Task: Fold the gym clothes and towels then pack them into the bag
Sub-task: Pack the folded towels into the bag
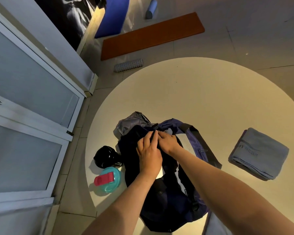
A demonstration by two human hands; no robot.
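Bag (pixel 196 140) of navy cloth lies open at the lower middle of the frame, on the near part of a round white worktop (pixel 193 90), its dark strap trailing to the right. A dark garment (pixel 131 150) sits bunched in its mouth. The left hand (pixel 148 155) rests on top of this garment with its fingers curled over the cloth, gripping it. The right hand (pixel 168 139) is just beside it, touching it, with bent fingers tucked down into the bag's opening; whether they grip anything cannot be told.

A folded grey towel (pixel 260 153) lies on the worktop well to the right of the bag. Left of the bag stand a black bottle (pixel 105 156) and a teal bottle (pixel 110 182) with a red lid.

Beyond the worktop, on the pale tiled floor (pixel 244 31), lie a grey ridged roller (pixel 128 65), an orange mat (pixel 151 34), a blue mat (pixel 112 16) and a blue roller (pixel 151 8). Frosted glass doors (pixel 24 82) in white frames fill the left side.
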